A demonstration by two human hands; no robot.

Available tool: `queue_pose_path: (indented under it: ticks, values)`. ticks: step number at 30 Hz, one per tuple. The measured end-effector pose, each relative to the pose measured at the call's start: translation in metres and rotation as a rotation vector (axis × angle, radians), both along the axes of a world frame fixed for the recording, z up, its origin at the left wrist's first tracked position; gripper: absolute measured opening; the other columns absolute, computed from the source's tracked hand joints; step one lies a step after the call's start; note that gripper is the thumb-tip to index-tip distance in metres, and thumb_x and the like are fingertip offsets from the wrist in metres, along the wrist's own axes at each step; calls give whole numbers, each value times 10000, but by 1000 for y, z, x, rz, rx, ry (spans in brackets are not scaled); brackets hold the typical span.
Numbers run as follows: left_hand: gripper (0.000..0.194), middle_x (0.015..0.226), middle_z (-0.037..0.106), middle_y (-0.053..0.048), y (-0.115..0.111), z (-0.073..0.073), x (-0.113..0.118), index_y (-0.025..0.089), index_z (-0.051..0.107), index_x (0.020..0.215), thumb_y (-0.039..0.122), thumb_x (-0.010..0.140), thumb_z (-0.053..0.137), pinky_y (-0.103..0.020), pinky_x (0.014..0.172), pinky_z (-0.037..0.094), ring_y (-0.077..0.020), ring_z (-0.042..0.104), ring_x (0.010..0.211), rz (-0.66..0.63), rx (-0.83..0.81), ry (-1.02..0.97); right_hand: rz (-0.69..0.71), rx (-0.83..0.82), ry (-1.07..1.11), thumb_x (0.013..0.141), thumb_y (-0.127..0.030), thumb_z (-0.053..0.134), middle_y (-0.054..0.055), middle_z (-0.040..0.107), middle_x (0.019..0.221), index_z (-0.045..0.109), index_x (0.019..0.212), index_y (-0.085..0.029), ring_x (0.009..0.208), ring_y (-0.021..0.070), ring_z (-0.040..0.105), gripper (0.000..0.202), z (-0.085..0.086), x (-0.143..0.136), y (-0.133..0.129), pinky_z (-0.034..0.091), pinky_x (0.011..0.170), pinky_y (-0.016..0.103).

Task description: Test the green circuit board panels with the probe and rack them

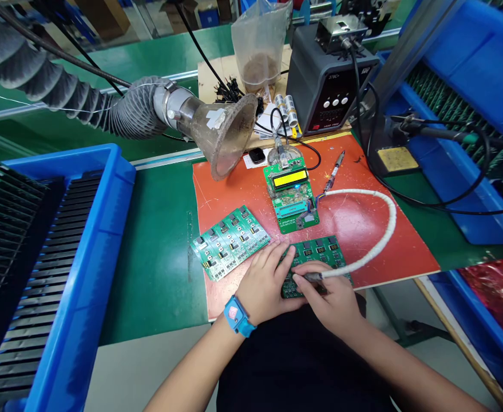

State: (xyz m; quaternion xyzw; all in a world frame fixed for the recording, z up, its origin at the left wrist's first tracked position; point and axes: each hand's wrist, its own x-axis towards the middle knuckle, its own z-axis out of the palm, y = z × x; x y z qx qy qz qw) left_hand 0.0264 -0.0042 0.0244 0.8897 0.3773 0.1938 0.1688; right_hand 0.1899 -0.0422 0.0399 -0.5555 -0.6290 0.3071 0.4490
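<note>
A green circuit board panel (333, 247) with several small displays lies at the front edge of the red mat. My left hand (267, 281), a blue strap on its wrist, rests on the panel's left end with its fingers apart. Pinched in my right hand (331, 297) is a dark probe (313, 276), its tip down at the panel. From the probe a white sleeved cable (391, 217) loops back to a green programmer board (292, 197) with a lit yellow screen. Left of my left hand lies another stack of green panels (229, 240).
A blue bin (116, 189) with upright boards stands at the left. Behind the mat are a fume funnel (229, 137) and a soldering station (328, 80). A pen (335, 170) lies on the red mat (384, 252). Blue bins (444, 166) stand at the right.
</note>
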Motion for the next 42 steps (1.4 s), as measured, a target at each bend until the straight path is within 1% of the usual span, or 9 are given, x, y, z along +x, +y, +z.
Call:
queue_pose_path:
  ticks: [13, 21, 26, 29, 33, 35, 37, 39, 42]
  values:
    - [838, 1420, 464, -201, 0, 1, 0, 105, 332, 1437, 440, 757, 690, -520, 1077, 417, -359, 436, 1321, -7, -1, -6, 13, -5, -5, 939, -255, 576, 51, 687, 907, 639, 921, -198, 658, 154, 673, 87, -2, 2, -1, 577, 564, 248]
    - [845, 1404, 473, -197, 0, -1, 0, 107, 323, 1446, 463, 768, 680, -516, 1076, 416, -349, 451, 1299, -6, 21, -49, 29, 33, -12, 926, -214, 597, 53, 694, 921, 652, 929, -201, 775, 175, 680, 57, -4, 4, -1, 591, 647, 262]
    - [843, 1361, 502, -190, 0, 0, 1, 120, 318, 1455, 482, 777, 664, -518, 1057, 427, -341, 484, 1255, -10, 65, -101, 50, -35, 36, 924, -215, 607, 57, 685, 974, 650, 977, -207, 763, 176, 688, 69, -7, 7, -6, 595, 619, 264]
    - [841, 1330, 518, -185, -1, 2, 1, 133, 328, 1451, 481, 770, 677, -513, 1046, 434, -333, 496, 1237, -4, 104, -152, 72, -77, 93, 922, -211, 614, 52, 676, 1001, 647, 1000, -219, 708, 158, 681, 86, -1, 8, -10, 591, 573, 248]
    - [864, 1314, 521, -178, -3, 8, 0, 154, 348, 1443, 526, 750, 706, -501, 1026, 448, -328, 503, 1225, 10, 133, -190, 35, -109, 288, 933, -200, 604, 40, 663, 1015, 643, 1009, -235, 658, 130, 675, 92, 16, 18, -14, 601, 571, 234]
    - [880, 1311, 524, -179, -3, 15, -6, 158, 356, 1440, 545, 738, 718, -502, 1017, 450, -332, 508, 1218, 11, 134, -174, -32, -96, 388, 940, -206, 604, 34, 663, 1014, 643, 1010, -244, 669, 128, 678, 89, 21, 32, -14, 608, 592, 233]
    - [882, 1308, 526, -184, -1, 23, -17, 157, 365, 1438, 537, 732, 735, -499, 1011, 446, -335, 512, 1211, 16, 150, -151, -125, -71, 446, 936, -232, 622, 32, 672, 1005, 645, 1006, -248, 691, 135, 678, 75, 21, 51, -11, 610, 610, 239]
    - [885, 1312, 522, -189, 2, 32, -33, 161, 373, 1436, 517, 724, 759, -494, 1007, 440, -338, 516, 1206, 49, 189, -128, -208, -73, 435, 919, -274, 653, 36, 693, 956, 648, 995, -238, 658, 136, 668, 84, 15, 72, -7, 602, 596, 240]
    - [885, 1310, 517, -193, 11, 38, -65, 178, 398, 1432, 485, 703, 794, -505, 993, 436, -352, 525, 1187, 173, 263, -85, -253, -153, 350, 884, -356, 694, 48, 715, 887, 645, 994, -218, 581, 132, 643, 184, 1, 92, -2, 586, 550, 240]
